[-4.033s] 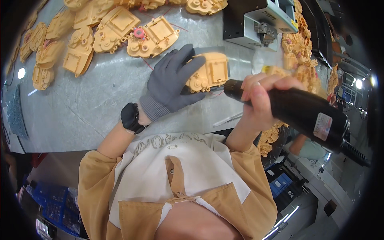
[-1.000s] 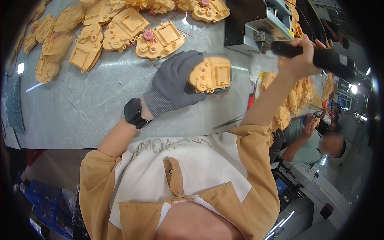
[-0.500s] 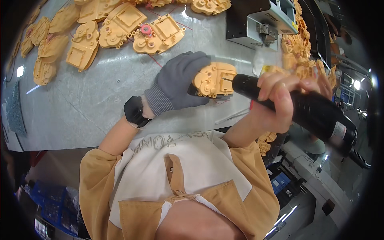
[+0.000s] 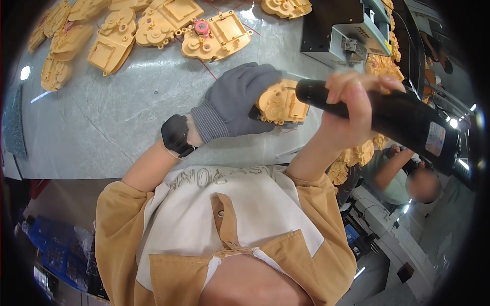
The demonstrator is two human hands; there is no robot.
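Note:
My left hand (image 4: 237, 99), in a grey knit glove, is wrapped round the left side of a yellow-orange plastic gear housing (image 4: 275, 106). The housing has round bosses and a rectangular recess, and sits over a dark base on the table. In my bare right hand (image 4: 352, 99) is a black electric screwdriver (image 4: 403, 117), gripped round its barrel and held nearly level. Its bit points at the upper part of the housing; whether it touches a screw is too small to tell.
Several similar housings (image 4: 115, 38) lie along the far left of the grey table (image 4: 143, 112), one with a pink-red round part (image 4: 202, 27). A box-shaped metal machine (image 4: 347, 35) stands at the far right. More yellow parts (image 4: 352, 160) are piled rightward. Another person (image 4: 395, 176) is beyond.
The screwdriver's bit has moved from the housing's right side to its upper part. My left hand still holds the housing. The whole view has shifted slightly.

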